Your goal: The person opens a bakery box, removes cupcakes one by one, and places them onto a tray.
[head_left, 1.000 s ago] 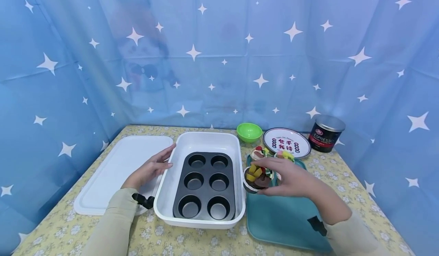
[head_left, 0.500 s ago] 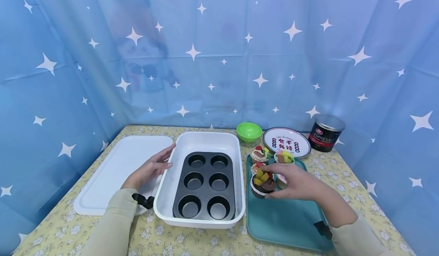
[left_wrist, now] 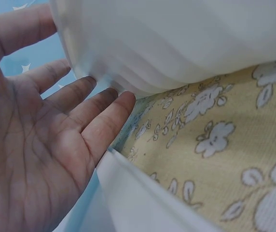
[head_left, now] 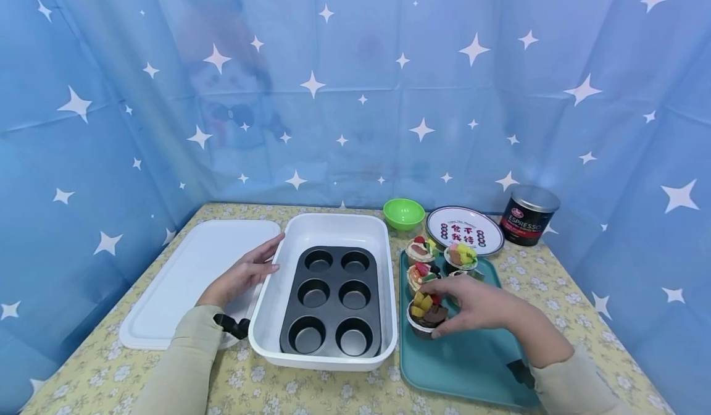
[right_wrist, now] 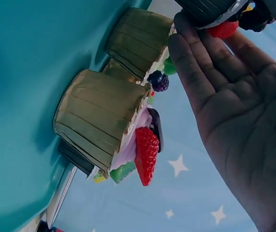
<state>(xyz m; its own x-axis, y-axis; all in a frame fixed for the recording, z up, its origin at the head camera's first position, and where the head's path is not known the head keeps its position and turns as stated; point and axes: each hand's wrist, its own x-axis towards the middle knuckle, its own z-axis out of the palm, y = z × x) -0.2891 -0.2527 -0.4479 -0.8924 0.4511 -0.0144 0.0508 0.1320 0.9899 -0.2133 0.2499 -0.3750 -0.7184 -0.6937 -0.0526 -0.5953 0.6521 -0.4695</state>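
My right hand (head_left: 480, 307) grips a chocolate cupcake (head_left: 423, 330) topped with yellow fruit pieces, upright over the left part of a teal tray (head_left: 461, 368). In the right wrist view its dark ribbed cup (right_wrist: 208, 10) sits at the fingertips, top edge of the picture. Several other cupcakes stand behind it, one with a strawberry (right_wrist: 146, 152) on pink cream; the right hand partly hides them in the head view. My left hand (head_left: 244, 273) touches the outer left wall of a white tub (head_left: 322, 363) with straight fingers (left_wrist: 111, 121). Inside the tub lies a dark muffin tin (head_left: 334, 310).
A white lid-like board (head_left: 194, 279) lies left of the tub, under the left forearm. Behind the teal tray stand a green bowl (head_left: 403, 215), a plate with red lettering (head_left: 466, 230) and an espresso can (head_left: 528, 217). A blue starry curtain (head_left: 355, 94) encloses the table.
My right hand has moved the chocolate cupcake from beside the tub's rim rightward, nearer and lower over the tray, uncovering the cupcakes behind. The left hand has stayed put.
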